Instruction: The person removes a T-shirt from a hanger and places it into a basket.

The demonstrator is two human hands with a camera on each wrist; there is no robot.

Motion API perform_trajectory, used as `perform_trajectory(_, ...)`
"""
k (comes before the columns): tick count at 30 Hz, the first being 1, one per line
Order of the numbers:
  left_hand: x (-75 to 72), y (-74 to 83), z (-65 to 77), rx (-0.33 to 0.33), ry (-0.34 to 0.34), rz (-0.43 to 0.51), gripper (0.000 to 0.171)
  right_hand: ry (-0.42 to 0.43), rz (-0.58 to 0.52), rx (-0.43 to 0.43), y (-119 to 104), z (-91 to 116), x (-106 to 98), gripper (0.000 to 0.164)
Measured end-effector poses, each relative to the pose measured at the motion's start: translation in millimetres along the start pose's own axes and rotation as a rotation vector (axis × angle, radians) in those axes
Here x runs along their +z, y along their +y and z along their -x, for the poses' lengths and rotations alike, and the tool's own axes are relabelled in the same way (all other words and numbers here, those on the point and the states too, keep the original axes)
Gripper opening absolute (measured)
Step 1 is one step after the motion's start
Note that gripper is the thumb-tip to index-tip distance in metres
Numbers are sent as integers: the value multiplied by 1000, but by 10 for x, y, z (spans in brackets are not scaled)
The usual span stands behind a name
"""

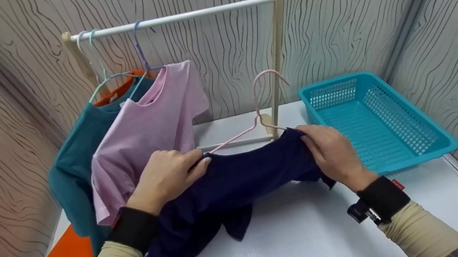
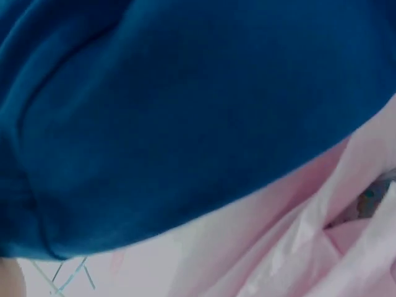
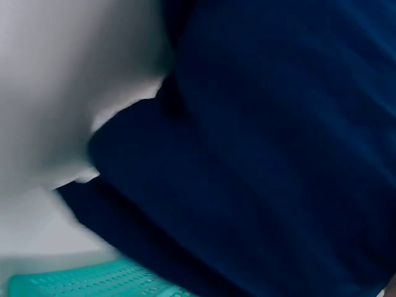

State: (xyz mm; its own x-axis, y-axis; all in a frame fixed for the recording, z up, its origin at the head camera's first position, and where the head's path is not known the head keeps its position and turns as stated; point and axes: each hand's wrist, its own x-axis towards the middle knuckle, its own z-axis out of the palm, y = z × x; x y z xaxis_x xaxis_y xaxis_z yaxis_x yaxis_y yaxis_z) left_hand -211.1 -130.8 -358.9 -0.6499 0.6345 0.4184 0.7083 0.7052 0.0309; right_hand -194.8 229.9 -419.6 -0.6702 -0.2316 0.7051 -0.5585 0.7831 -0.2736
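A navy blue T-shirt [image 1: 246, 175] hangs between my two hands, its lower part trailing onto the white table. Its neckline sits over a pink hanger [image 1: 235, 137], whose hook rises above the cloth and is off the rail. My left hand [image 1: 166, 175] pinches the shirt by the left shoulder, thumb along the front. On the opposite shoulder, my right hand [image 1: 332, 150] grips the fabric at the hanger's other end. The navy cloth [image 2: 185, 124] fills much of the left wrist view, and the shirt [image 3: 260, 161] covers most of the right wrist view.
A clothes rack with a white rail [image 1: 208, 11] stands behind. On its left hang a pink T-shirt [image 1: 148, 124], a teal shirt [image 1: 80, 168] and an orange garment [image 1: 70, 255]. To the right sits a turquoise plastic basket [image 1: 380, 130]. Patterned walls enclose the table [image 1: 288, 250].
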Motion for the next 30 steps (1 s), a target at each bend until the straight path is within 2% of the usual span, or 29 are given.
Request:
perform_trajectory(6,28,100,-184,-88,-174,99,33,-24,-31,43,60,33,-33,18)
perform_trajectory(10,40,246,-380,-98,-239,106,33,-55,-42,38,50,44,-36,19)
perform_trajectory(13,45,374,-537,-100,-256,149,28,-75,-43,23,17,40,-31,20)
perform_trajectory(18,65,521,-731,-112,-329,341,25,-86,-59,-39,-9,49,-24,21)
perform_trajectory(21,77,546,-761,-81,-356,396,26,-98,-73,-43,5,57,-50,20)
perform_trajectory(25,43,496,-716,-40,-378,410,29,-110,-27,14,96,68,-141,18)
perform_trajectory(30,-66,339,-579,-93,-404,418,30,-65,65,130,380,189,-283,14)
